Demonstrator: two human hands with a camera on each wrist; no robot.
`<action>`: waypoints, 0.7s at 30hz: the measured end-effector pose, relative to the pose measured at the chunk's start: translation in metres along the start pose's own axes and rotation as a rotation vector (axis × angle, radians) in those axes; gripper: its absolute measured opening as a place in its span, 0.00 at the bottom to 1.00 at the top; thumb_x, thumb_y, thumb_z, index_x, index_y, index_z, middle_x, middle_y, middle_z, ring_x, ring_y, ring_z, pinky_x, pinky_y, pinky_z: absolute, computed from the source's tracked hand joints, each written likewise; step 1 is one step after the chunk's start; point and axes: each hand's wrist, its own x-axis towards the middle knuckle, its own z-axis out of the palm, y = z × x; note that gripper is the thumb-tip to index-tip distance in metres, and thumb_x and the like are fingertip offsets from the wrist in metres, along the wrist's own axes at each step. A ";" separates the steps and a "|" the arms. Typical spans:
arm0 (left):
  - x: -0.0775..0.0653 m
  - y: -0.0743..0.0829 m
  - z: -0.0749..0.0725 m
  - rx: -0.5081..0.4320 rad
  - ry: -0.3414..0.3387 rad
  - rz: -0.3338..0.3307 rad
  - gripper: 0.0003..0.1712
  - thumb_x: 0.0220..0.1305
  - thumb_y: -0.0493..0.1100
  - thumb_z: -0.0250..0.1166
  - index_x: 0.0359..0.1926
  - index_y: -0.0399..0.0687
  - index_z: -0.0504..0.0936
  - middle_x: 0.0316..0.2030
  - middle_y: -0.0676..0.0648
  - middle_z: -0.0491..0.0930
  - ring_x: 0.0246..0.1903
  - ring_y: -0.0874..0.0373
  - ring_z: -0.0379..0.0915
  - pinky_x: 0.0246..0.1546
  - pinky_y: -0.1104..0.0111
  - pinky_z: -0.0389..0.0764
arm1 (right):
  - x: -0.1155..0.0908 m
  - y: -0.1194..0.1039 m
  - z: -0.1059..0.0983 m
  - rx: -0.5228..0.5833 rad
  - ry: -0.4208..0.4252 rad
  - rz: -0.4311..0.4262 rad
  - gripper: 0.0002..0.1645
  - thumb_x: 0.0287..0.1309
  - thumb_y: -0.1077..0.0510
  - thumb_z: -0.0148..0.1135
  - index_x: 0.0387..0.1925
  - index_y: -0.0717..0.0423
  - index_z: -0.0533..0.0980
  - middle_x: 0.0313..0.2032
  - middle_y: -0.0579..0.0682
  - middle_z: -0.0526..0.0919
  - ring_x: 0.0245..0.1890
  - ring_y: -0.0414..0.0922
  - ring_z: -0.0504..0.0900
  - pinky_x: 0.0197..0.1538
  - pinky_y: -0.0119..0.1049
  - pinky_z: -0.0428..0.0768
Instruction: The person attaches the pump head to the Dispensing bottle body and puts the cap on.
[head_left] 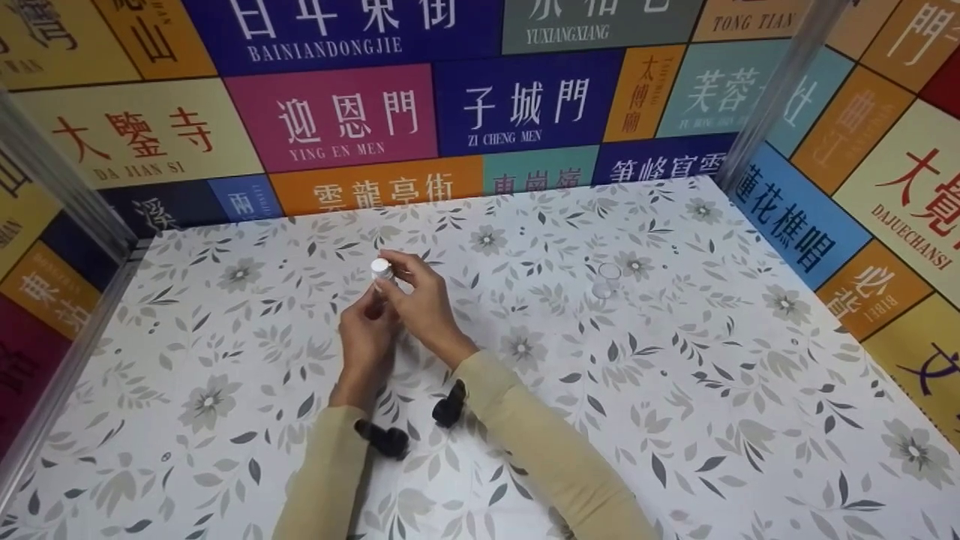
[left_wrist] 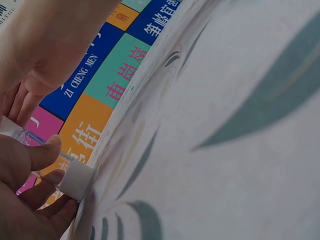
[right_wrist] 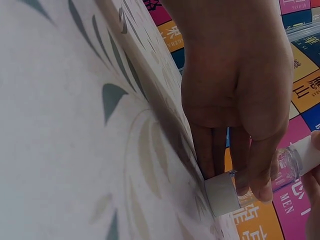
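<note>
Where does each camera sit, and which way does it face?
Head: on the head, facing forward and down at the table; both sleeves, left hand, right hand show.
Left wrist: on that wrist, facing table and bottle; left hand lower left, right hand above.
Right wrist: on that wrist, facing table and bottle; left hand upper centre, right hand at right edge.
Shared: both wrist views show bottle, table and colourful wall.

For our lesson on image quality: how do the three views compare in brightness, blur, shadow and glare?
Head: brightest, with the cap looking nearly washed-out white. Left wrist: dimmer, the large printed leaf soft-edged. Right wrist: also dim, with a darker band along the cloth and small glints on the clear bottle.
</note>
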 end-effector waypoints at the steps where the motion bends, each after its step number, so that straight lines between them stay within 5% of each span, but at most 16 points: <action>1: 0.000 0.000 0.000 0.000 -0.002 -0.001 0.24 0.64 0.35 0.64 0.62 0.46 0.80 0.48 0.39 0.87 0.44 0.54 0.80 0.39 0.76 0.76 | 0.000 0.000 0.000 0.000 0.003 0.006 0.23 0.62 0.63 0.67 0.58 0.61 0.77 0.55 0.56 0.83 0.57 0.46 0.82 0.61 0.30 0.78; 15: 0.001 -0.001 0.002 -0.029 -0.033 -0.023 0.27 0.65 0.34 0.63 0.65 0.49 0.78 0.55 0.41 0.84 0.48 0.55 0.80 0.42 0.75 0.77 | 0.001 -0.002 -0.001 0.037 0.016 0.013 0.23 0.63 0.60 0.67 0.59 0.61 0.77 0.57 0.56 0.82 0.60 0.46 0.80 0.64 0.33 0.76; 21: 0.001 -0.001 0.001 0.020 0.007 0.037 0.19 0.64 0.36 0.65 0.56 0.43 0.84 0.45 0.37 0.87 0.40 0.52 0.80 0.36 0.75 0.75 | 0.000 -0.002 -0.002 0.036 -0.020 -0.028 0.20 0.67 0.63 0.61 0.60 0.62 0.77 0.58 0.56 0.82 0.61 0.46 0.80 0.64 0.35 0.77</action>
